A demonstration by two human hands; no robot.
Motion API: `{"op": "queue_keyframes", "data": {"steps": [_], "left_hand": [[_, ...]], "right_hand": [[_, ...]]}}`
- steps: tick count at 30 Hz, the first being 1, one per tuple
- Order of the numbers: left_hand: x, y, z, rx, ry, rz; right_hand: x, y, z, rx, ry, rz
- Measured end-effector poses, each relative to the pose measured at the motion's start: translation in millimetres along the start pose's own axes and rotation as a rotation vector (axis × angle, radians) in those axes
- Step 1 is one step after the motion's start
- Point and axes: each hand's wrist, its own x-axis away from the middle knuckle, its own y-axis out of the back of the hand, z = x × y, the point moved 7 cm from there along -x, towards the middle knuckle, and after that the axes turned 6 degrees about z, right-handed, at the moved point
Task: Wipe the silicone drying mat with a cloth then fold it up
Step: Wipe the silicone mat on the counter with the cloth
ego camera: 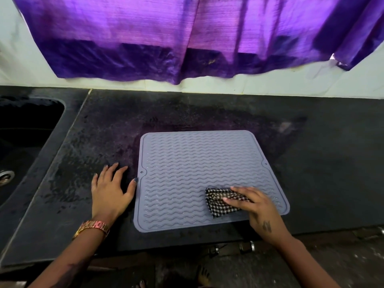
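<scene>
A grey silicone drying mat [199, 163] with wavy ridges lies flat on the dark counter [322, 163]. A black-and-white checked cloth [218, 206] sits bunched on the mat's near right part. My right hand [255, 204] presses on the cloth with straight fingers laid over it. My left hand [113, 188] rests flat on the counter just left of the mat, fingers spread, thumb tip touching the mat's left edge. A gold-coloured watch [93, 227] is on the left wrist.
A dark sink [25, 138] with a drain is set into the counter at the far left. A purple curtain [187, 38] hangs on the white wall behind. The counter's front edge runs just below the mat, with the floor beneath.
</scene>
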Motion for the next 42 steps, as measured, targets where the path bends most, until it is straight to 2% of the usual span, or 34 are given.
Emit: {"op": "queue_keyframes", "data": {"steps": [4, 11, 16, 20, 33, 37, 42], "left_hand": [[-1, 0, 0, -0.002, -0.002, 0.007], [1, 0, -1, 0.003, 0.000, 0.013], [2, 4, -4, 0.009, -0.005, 0.015], [3, 4, -4, 0.017, -0.001, 0.016], [2, 1, -2, -0.010, 0.001, 0.023], [1, 0, -2, -0.015, -0.001, 0.022], [1, 0, -2, -0.025, 0.002, 0.024]], "right_hand": [[21, -6, 12, 0.056, 0.010, -0.082], [37, 2, 8, 0.078, 0.075, -0.128], [50, -4, 6, 0.034, 0.033, -0.143], [58, 11, -11, 0.065, -0.018, -0.223], [48, 24, -38, 0.136, -0.098, -0.239], [46, 26, -44, 0.129, -0.061, -0.193], [17, 32, -52, 0.084, -0.063, -0.226]]}}
